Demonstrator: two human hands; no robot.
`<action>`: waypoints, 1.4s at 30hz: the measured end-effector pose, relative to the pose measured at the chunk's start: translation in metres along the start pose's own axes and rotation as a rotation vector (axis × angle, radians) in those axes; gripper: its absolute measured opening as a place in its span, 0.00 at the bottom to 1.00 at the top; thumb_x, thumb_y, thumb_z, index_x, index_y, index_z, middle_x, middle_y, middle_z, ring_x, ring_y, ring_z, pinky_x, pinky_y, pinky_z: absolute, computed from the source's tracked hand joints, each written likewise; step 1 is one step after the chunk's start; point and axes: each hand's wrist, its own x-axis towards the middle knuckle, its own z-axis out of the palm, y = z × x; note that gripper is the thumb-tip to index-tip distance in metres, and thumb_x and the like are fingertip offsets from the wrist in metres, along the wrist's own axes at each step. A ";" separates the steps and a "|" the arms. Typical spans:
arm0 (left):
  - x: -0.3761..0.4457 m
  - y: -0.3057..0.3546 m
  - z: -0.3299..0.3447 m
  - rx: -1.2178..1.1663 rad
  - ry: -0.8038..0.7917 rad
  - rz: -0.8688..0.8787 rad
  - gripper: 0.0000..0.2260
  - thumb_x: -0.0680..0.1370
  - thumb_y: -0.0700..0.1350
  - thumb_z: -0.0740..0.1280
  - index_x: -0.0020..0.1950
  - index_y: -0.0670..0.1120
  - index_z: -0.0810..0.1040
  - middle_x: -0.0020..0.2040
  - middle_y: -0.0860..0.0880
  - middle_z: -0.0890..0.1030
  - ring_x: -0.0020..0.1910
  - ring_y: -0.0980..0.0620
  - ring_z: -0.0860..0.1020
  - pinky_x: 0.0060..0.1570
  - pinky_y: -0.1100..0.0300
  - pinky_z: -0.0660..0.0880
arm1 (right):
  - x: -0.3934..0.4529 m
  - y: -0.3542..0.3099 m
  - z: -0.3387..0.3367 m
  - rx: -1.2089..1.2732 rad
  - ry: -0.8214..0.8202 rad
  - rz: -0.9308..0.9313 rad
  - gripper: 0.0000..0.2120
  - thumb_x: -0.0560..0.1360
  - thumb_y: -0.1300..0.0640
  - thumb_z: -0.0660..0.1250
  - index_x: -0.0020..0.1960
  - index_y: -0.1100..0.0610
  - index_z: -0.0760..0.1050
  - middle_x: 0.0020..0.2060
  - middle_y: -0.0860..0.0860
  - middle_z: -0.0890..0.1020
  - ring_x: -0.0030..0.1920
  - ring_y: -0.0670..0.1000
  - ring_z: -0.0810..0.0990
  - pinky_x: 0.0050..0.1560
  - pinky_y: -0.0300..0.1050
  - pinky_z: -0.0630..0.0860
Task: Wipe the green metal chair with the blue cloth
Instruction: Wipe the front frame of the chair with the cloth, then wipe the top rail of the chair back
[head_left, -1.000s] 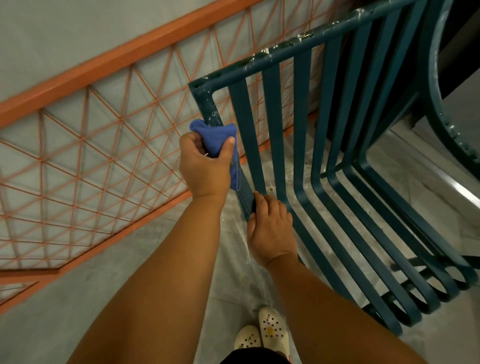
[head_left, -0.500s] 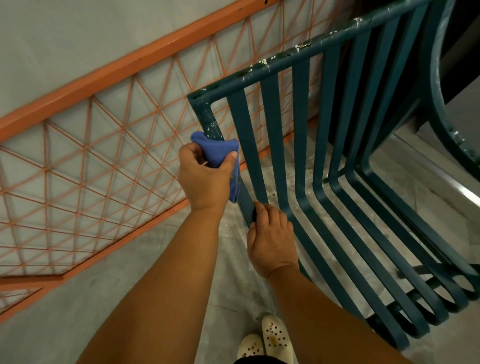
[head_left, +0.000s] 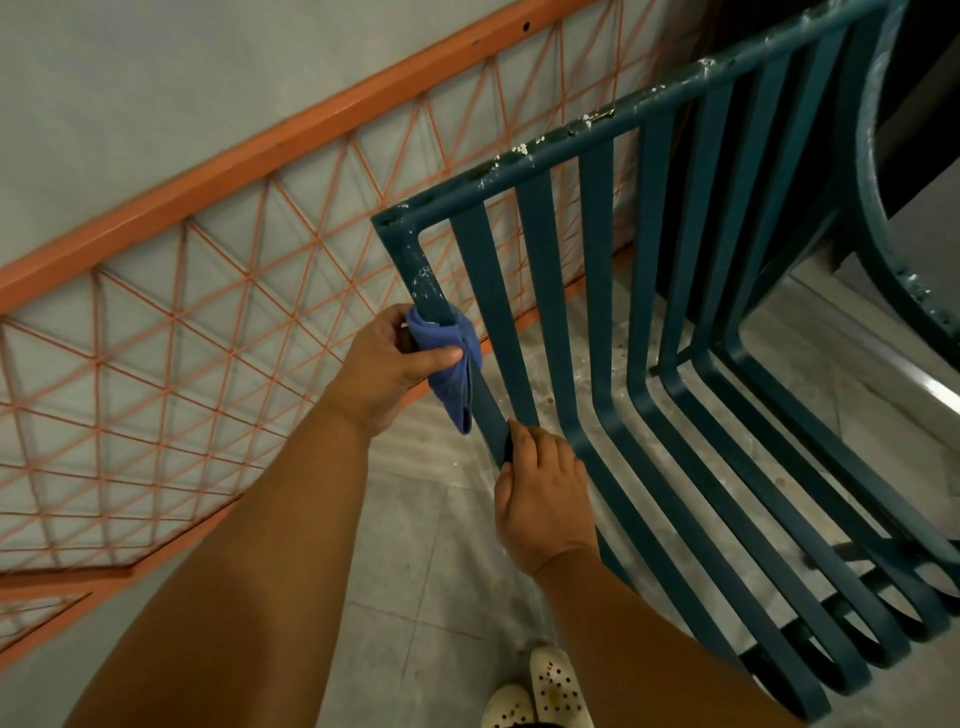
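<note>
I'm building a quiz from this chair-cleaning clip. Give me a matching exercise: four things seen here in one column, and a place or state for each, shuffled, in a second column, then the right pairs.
Things
1. blue cloth
2. right hand
3. white shoes
4. orange lattice railing

Places or states
A. at the bottom edge of the view, on the tiled floor
B. bare, gripping the side bar of the green metal chair near the seat bend
C. left of the chair, along the grey wall
D. wrapped around the chair's side bar, held in the left hand

Pairs: 1-D, 2-B, 3-A, 4-C
</note>
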 end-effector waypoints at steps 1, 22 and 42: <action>-0.003 -0.004 0.004 0.055 0.101 0.021 0.18 0.69 0.36 0.75 0.57 0.42 0.76 0.51 0.46 0.82 0.50 0.49 0.82 0.46 0.58 0.79 | 0.000 0.000 0.000 -0.002 0.005 0.003 0.25 0.79 0.47 0.47 0.73 0.54 0.60 0.65 0.53 0.72 0.65 0.54 0.69 0.69 0.52 0.65; -0.012 0.022 0.014 0.093 0.574 0.125 0.10 0.69 0.47 0.76 0.46 0.48 0.79 0.42 0.52 0.83 0.44 0.50 0.83 0.40 0.57 0.80 | -0.001 0.006 -0.003 0.087 -0.016 -0.012 0.28 0.78 0.43 0.43 0.74 0.52 0.61 0.65 0.52 0.72 0.65 0.53 0.69 0.70 0.53 0.65; -0.033 0.067 0.010 -0.084 0.484 0.199 0.19 0.75 0.59 0.66 0.44 0.42 0.79 0.42 0.43 0.82 0.43 0.42 0.81 0.48 0.49 0.79 | 0.093 -0.088 -0.071 0.447 0.400 -0.285 0.15 0.72 0.56 0.71 0.56 0.57 0.74 0.50 0.54 0.76 0.48 0.54 0.73 0.45 0.54 0.77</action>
